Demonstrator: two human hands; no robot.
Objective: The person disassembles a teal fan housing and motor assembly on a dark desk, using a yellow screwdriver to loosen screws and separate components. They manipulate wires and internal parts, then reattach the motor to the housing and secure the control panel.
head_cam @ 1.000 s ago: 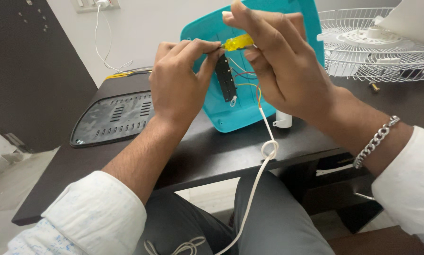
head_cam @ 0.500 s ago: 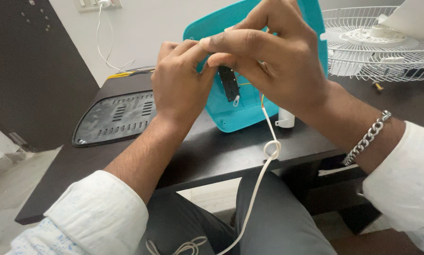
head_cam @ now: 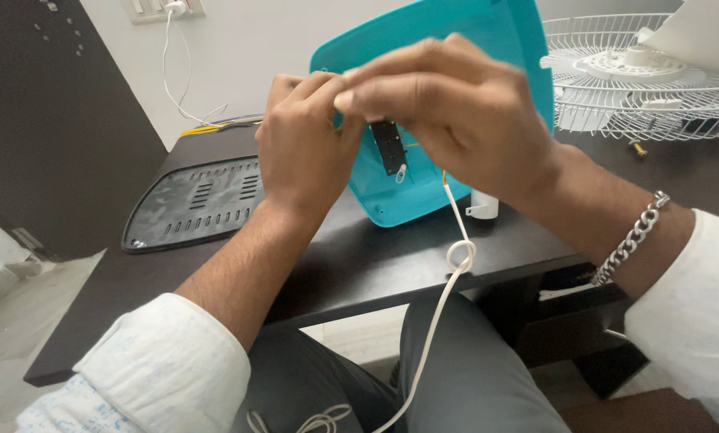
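A teal plastic housing (head_cam: 488,32) stands tilted on the dark table (head_cam: 359,265), with a small black switch block (head_cam: 390,146) fixed to its inner face. My left hand (head_cam: 303,152) rests against the housing's left edge, fingers pinched near the top of the block. My right hand (head_cam: 456,112) reaches across in front of the housing, fingertips meeting the left hand's above the block. What the fingers pinch is hidden. A white cord (head_cam: 448,289) with a knot runs from the block down to my lap. A metal bracelet (head_cam: 634,237) sits on my right wrist.
A dark vented cover panel (head_cam: 195,204) lies flat on the table's left. A white wire fan guard (head_cam: 648,72) lies at the back right. A small white part (head_cam: 482,207) stands behind the housing. A wall socket (head_cam: 167,8) with a white cable is above.
My right hand swung left across the housing, covering the yellow piece seen a second ago. Its fingertips now meet the left hand's. The housing has hardly moved.
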